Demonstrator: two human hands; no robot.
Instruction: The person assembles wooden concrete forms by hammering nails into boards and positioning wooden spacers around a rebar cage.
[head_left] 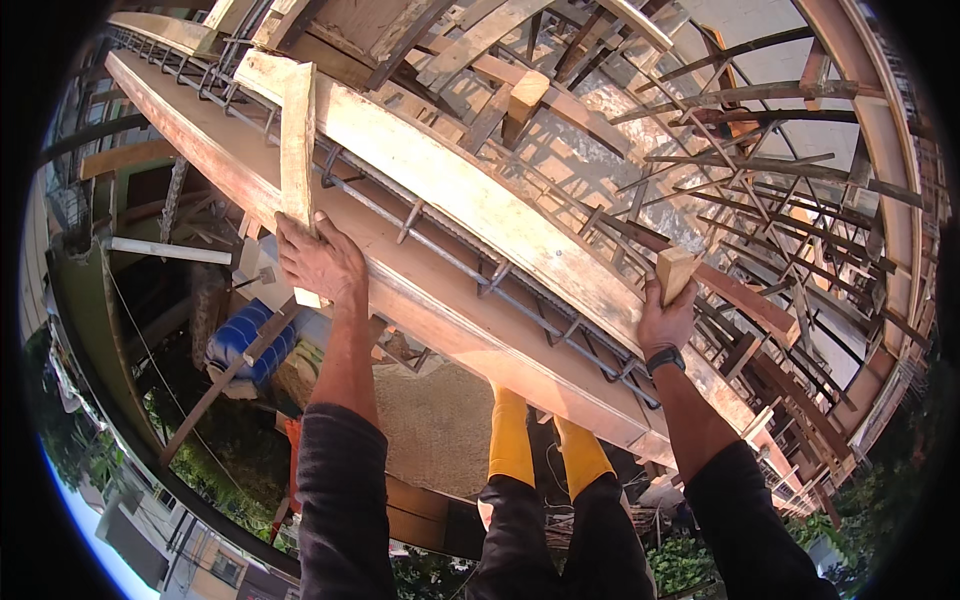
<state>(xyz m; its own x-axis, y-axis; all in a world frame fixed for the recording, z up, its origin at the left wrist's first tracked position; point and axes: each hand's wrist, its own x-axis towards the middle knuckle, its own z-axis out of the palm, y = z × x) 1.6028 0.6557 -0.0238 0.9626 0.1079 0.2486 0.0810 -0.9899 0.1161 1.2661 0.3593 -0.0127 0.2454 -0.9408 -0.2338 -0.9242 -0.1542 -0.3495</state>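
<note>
My left hand is closed round the lower part of a short wooden batten. This batten lies across the top of a long plywood trough, from its near panel to a pale board along the far side. Inside the trough runs a steel rebar cage with several stirrups. Further right, my right hand, with a dark watch on the wrist, grips a wooden block against the far board. The block's lower part is hidden by my fingers.
Beyond the trough, many timber props and poles crisscross over a lower floor. An upright wood stub stands past the pale board. Below left are a blue container and a slanting pole. My legs in yellow boots show beneath.
</note>
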